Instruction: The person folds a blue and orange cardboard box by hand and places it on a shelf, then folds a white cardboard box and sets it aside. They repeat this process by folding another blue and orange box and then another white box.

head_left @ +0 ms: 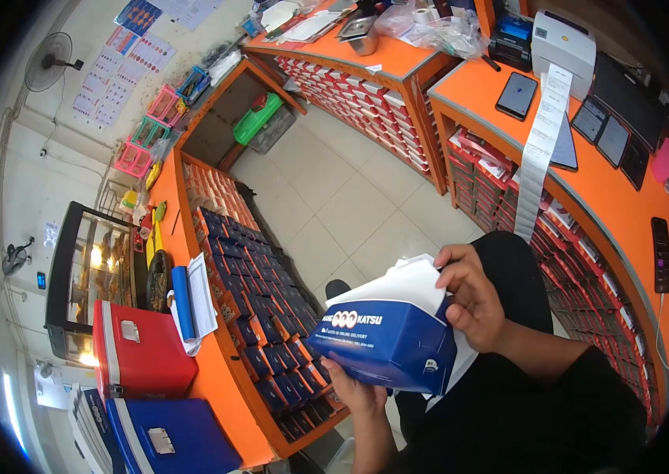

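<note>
A blue cardboard food box [386, 341] with white lettering is held tilted above my lap. Its white inner flaps stand up along the top edge. My left hand [352, 389] supports the box from below, with the thumb on the front face and the other fingers hidden underneath. At the upper right corner, my right hand [470, 299] grips a white flap between thumb and fingers.
Folded blue boxes [259, 304] fill the shelf under the left orange counter. A red cooler box [148, 347] and a blue one [172, 434] stand there. On the right counter, a label printer [563, 43] trails a long paper strip [538, 150] beside several phones. Tiled floor [342, 189] lies between.
</note>
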Motion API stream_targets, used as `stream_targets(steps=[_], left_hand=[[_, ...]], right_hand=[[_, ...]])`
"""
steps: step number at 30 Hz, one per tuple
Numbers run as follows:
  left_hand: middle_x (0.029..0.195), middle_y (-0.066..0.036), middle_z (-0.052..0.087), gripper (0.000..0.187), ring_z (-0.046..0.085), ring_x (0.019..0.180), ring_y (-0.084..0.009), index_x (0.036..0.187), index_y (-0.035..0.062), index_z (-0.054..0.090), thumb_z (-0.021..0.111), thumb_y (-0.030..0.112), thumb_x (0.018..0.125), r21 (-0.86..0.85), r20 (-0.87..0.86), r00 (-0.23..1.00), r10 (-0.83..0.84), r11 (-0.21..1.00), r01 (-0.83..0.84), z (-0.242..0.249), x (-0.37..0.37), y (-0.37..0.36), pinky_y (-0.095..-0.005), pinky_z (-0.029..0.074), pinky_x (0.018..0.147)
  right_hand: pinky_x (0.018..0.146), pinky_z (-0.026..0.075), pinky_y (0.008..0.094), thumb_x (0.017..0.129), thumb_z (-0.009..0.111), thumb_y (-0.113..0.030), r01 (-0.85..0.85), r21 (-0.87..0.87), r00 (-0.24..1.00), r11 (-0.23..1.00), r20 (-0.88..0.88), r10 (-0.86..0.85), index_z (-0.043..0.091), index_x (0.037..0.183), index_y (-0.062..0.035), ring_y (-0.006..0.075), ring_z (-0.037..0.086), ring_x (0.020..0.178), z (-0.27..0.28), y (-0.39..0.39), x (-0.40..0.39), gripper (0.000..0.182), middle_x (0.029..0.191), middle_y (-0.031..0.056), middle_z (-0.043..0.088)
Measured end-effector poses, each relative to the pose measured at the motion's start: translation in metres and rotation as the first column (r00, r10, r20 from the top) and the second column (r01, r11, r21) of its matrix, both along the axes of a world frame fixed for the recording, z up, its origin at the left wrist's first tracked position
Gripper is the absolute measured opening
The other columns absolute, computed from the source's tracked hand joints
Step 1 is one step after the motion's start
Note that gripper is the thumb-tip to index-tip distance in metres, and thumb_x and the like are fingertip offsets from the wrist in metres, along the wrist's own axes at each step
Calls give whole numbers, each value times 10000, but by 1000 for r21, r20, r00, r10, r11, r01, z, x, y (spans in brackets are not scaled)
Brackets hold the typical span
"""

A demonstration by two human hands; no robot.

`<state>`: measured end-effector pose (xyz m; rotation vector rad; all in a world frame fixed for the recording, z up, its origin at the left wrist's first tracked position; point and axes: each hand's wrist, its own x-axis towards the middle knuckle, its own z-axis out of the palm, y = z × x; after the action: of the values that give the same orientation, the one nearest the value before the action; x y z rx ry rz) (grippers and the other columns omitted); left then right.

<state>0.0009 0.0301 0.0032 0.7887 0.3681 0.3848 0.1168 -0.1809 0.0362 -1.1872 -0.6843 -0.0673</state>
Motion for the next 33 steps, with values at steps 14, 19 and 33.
stream_targets(steps=[14,19,33], left_hand=[[1484,-183,536,815,577,1312,-333,1515,75,425,429,703,996,-365,-26,979,-203,913,180,-10,6,-6,-507,510,1068],[1477,-174,541,838,583,1303,-317,1523,66,406,426,712,990,-220,-313,949,-38,975,-33,-31,6,-3,-492,522,1056],[1472,-130,521,727,527,1347,-283,1514,81,384,435,627,1038,-80,-74,991,-114,991,108,-28,6,-8,-454,429,1142]], right_hand=[[625,498,211,1034,627,-366,-182,455,853,871,-368,371,464,1091,-136,67,559,889,-6,-8,6,287,1323,49,385],[609,476,218,1069,563,-350,-147,416,839,897,-428,336,509,1041,-121,55,553,888,-11,-11,12,237,1311,32,414],[777,545,269,841,868,-150,62,64,994,996,-99,-56,449,1084,-85,118,564,982,-15,1,3,489,1383,142,359]])
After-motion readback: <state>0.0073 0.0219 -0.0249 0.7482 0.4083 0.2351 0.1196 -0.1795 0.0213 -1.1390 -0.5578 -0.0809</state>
